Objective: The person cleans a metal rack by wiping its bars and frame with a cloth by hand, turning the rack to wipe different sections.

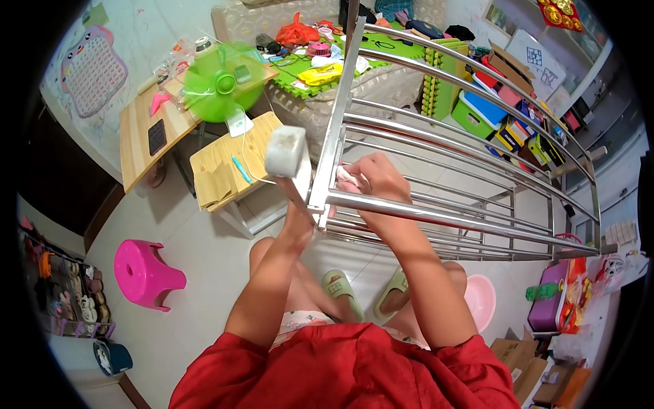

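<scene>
**Cloth at the rack's corner**

My left hand (298, 226) lies at the metal rack's (436, 217) near left corner; its fingers are mostly hidden, so I cannot tell how far they close. My right hand (383, 178), fingers curled in, pinches a pale cloth (346, 178) just inside that corner. Good wiping probably calls for a braced frame and firm, even pressure.

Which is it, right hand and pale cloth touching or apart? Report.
Touching: the head view shows the right hand gripping the bunched pale cloth.
</scene>
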Demonstrator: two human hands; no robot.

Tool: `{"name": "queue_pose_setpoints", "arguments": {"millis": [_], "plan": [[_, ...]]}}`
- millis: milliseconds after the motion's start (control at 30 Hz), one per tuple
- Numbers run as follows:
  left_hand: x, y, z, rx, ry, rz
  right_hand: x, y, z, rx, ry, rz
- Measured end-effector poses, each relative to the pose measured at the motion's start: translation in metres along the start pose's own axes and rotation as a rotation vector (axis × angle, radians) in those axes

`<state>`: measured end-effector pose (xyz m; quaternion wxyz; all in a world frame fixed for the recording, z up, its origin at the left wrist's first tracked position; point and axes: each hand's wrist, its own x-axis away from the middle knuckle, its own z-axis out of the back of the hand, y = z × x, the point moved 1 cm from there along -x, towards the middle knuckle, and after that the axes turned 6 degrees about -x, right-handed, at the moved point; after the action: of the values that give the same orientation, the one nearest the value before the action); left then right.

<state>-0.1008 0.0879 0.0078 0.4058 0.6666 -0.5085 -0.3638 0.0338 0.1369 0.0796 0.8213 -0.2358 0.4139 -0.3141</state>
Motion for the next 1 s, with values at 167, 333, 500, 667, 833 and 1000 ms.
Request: {"name": "queue_pose_setpoints", "arguments": {"millis": [167, 333, 500, 667, 833, 1000], "plan": [[0.005, 0.004, 0.003, -0.025, 0.057, 0.052, -0.004, -0.005, 0.012, 0.089, -0.114, -0.134], [0.007, 0.009, 0.003, -0.143, 0.018, -0.029, -0.006, 0.002, 0.003, 0.231, -0.145, -0.207], [0.004, -0.002, 0.007, -0.134, 0.089, -0.049, -0.005, -0.004, -0.008, 0.271, -0.176, -0.097], [0.002, -0.003, -0.001, -0.081, 0.046, -0.034, -0.001, 0.0, 0.001, 0.163, -0.16, 0.099], [0.003, -0.002, -0.002, 0.074, 0.12, -0.004, 0.0, 0.001, 0.013, 0.162, -0.208, -0.033], [0.009, 0.016, -0.009, -0.034, 0.053, 0.029, -0.013, -0.009, 0.014, 0.305, -0.424, -0.266]]}}
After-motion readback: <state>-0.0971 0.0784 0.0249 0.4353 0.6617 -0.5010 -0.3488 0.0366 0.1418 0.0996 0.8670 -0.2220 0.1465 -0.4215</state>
